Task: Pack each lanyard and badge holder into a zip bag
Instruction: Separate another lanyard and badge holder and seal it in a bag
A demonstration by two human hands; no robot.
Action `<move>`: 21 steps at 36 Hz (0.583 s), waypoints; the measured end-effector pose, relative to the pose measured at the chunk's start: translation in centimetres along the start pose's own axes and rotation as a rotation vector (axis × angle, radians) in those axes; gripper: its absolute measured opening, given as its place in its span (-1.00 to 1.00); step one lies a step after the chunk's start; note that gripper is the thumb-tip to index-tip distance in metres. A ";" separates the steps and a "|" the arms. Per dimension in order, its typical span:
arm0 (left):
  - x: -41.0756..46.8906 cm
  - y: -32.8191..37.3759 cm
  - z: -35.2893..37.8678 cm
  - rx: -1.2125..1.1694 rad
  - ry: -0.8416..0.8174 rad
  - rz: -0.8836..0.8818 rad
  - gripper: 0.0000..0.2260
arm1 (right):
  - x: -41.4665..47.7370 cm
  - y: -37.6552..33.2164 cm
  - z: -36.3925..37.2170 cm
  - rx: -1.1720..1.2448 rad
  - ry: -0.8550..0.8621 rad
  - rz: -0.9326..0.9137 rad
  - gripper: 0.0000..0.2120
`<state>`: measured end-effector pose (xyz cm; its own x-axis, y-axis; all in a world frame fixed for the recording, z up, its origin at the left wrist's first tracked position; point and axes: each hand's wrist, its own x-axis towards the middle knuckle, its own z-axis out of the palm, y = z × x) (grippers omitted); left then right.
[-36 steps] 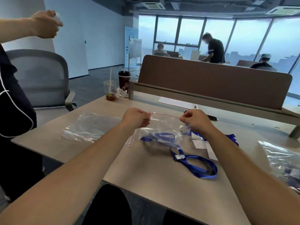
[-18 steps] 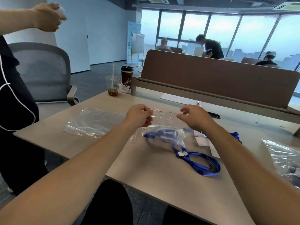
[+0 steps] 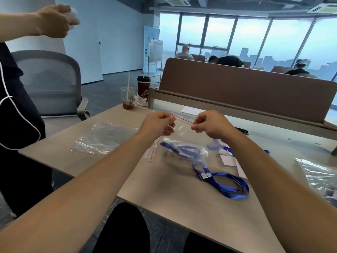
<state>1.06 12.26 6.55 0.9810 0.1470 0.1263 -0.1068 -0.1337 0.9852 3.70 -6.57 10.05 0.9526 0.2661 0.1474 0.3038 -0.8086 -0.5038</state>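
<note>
We have the zip bag (image 3: 184,136) by its mouth, lifted a little off the worktop (image 3: 164,194). Our left hand (image 3: 156,125) pinches the left end of the red zip strip (image 3: 182,119), its fingers (image 3: 168,118) curled tight on it. Our right hand (image 3: 209,126) pinches the right end, with its fingers (image 3: 196,127) closed the same way.

The next move turns on how that strip lies. Its long axis runs left to right between the two pinches, dipping slightly toward the right hand, and it is pulled taut. The bag's body hangs from it toward us, and its lower part rests on the worktop with a blue lanyard (image 3: 184,149) bunched inside. The stretch to be pressed shut therefore lies directly between our fingers, with neither hand nearer than the other. We judge that one pinch should anchor its end while the other runs along the strip toward it, keeping the line straight.

A further blue loop (image 3: 224,185) lies on the worktop, nearer and to the right, just beside what looks like a white badge holder (image 3: 227,159). We cannot tell whether that loop belongs to the lanyard in the bag or is a separate one. No ribbon crosses the strip between our hands.
</note>
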 end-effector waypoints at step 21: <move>-1.0 -1.1 1.2 0.157 0.056 0.096 -0.90 | -0.2 -2.0 1.9 0.201 -0.035 -0.024 -0.91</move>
<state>0.43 11.06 5.24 0.9566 0.1799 0.2294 -0.1687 -0.3002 0.9389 2.84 -4.04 9.37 0.9430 0.3048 0.1333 0.3138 -0.6817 -0.6609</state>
